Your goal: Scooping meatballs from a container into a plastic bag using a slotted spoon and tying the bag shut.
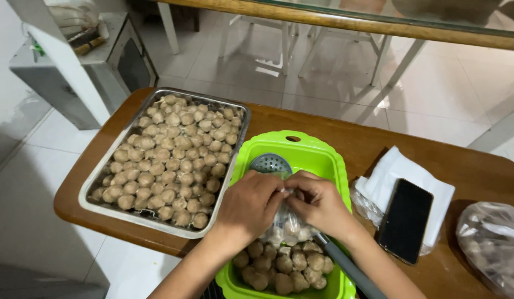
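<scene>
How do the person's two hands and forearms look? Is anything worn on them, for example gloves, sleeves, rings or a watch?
Both hands are bare: the left hand and the right hand wear no gloves. No ring, watch or bracelet shows on the fingers or wrists. Both forearms are uncovered as far as the bottom edge of the picture, so no sleeve is in view. No markings show.

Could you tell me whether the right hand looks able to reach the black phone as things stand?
Probably yes: the phone lies uncovered on white napkins just beside the right hand, though that hand is gripping a clear bag.
</scene>
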